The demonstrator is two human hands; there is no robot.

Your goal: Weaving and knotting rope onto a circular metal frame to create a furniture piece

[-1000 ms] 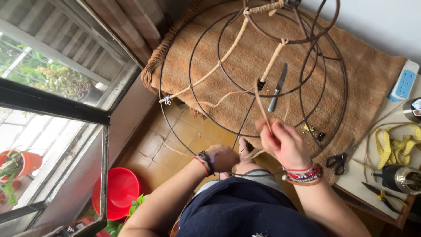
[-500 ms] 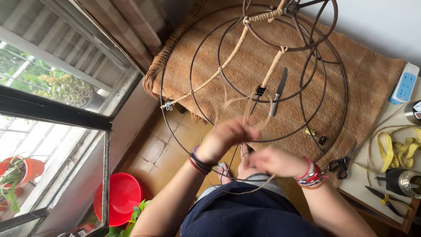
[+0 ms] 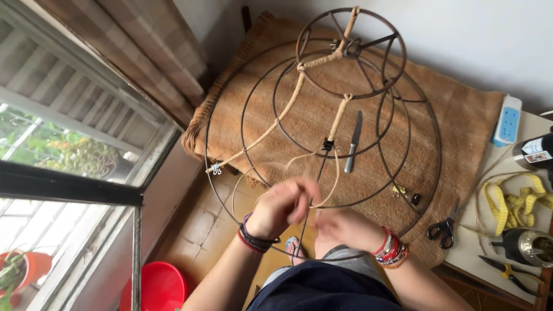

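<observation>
A dark wire lampshade frame (image 3: 253, 86) of several rings lies tilted over a brown woven mat (image 3: 461, 126). Two of its ribs are wrapped in pale cane (image 3: 288, 109), and a small black clip (image 3: 328, 145) sits where one wrapping ends. My left hand (image 3: 282, 207) is raised at the frame's lower rib, fingers pinched on a thin loose cane strand (image 3: 334, 184) that loops up toward the clip. My right hand (image 3: 345, 227) is just below and to the right, blurred, closed on the same strand near the bottom ring. Both wrists carry bead bracelets.
A knife (image 3: 352, 144) lies on the mat inside the frame. Black scissors (image 3: 442, 229), a yellow tape measure (image 3: 512, 201), pliers (image 3: 510, 270), a metal cup (image 3: 533, 246) and a white power strip (image 3: 508, 121) sit at the right. A red bucket (image 3: 155, 288) stands below by the window.
My left hand has risen from my lap to the frame's lower rib. My right hand has dropped from the rib toward the bottom ring, and the strand now loops between them.
</observation>
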